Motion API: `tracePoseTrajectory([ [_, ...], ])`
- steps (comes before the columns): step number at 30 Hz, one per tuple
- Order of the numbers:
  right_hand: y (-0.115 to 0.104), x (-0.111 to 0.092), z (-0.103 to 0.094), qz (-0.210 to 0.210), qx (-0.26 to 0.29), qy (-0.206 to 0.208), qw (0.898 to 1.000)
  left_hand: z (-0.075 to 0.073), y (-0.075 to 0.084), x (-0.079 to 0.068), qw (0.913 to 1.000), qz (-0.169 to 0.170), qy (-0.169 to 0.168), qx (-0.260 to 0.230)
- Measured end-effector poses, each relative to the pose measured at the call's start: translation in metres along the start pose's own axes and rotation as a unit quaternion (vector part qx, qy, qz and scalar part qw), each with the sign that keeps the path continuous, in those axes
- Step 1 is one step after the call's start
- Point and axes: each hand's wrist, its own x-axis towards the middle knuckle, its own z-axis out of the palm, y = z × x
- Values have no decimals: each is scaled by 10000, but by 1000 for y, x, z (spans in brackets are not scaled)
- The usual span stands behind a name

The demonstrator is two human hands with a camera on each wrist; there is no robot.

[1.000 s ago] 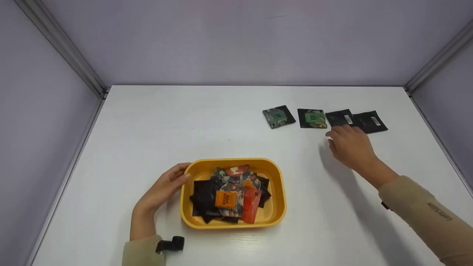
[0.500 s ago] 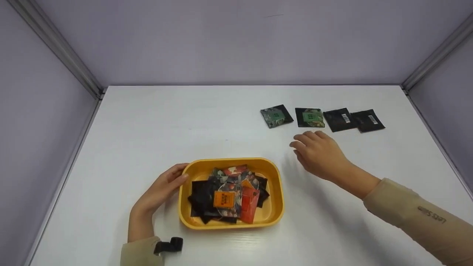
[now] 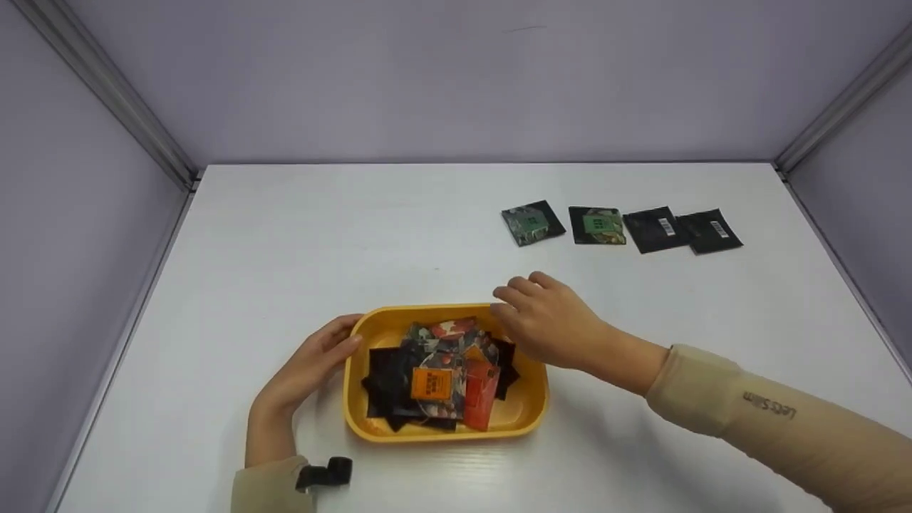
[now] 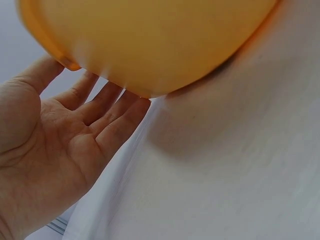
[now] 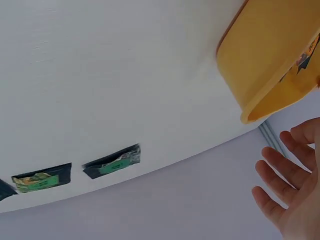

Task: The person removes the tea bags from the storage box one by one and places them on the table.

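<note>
A yellow plastic bin (image 3: 543,399) sits on the white table, holding a loose pile of flat sachets. On top lie a dark sachet with an orange label (image 3: 432,384) and a red sachet (image 3: 482,399). My left hand (image 3: 308,367) grips the bin's left side; in the left wrist view the thumb is at the rim and the fingers lie along the outer wall (image 4: 150,45). My right hand (image 3: 548,320) hovers over the bin's back right corner, with loosely bent fingers and nothing in them, as the right wrist view also shows.
Toward the back right lie two sachets with green labels, the left one (image 3: 533,224) tilted and the other (image 3: 597,226) straighter. Beside them are two black sachets showing barcodes, one (image 3: 652,231) touching the other (image 3: 714,232). Pale panels (image 3: 456,85) enclose the table's back and sides.
My right hand has moved left and nearer, from the black sachet in the back row to the bin's corner, leaving that sachet on the table. My left hand has stayed at the bin.
</note>
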Motion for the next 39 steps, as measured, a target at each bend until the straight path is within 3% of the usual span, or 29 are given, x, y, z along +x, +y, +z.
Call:
tracePoseTrajectory([
  [7,-25,21,3,-715,-355,-357,9962,0,-2,1,9999,30,8,98],
  [15,-47,40,-1,-1576,-1032,-882,9781,-2,0,1,9998,-119,120,143],
  [20,-60,46,-3,-1933,-1100,-1388,9650,-2,2,2,9996,-202,101,183],
  [26,-72,59,-2,-2428,-955,-1434,9546,-2,1,3,9999,-90,-10,64],
  [33,-79,72,6,-2673,-756,-1786,9439,-2,-3,4,10000,-61,-36,-65],
  [39,-85,77,16,-2745,-949,-1950,9368,-3,-5,3,9999,-52,-58,-70],
])
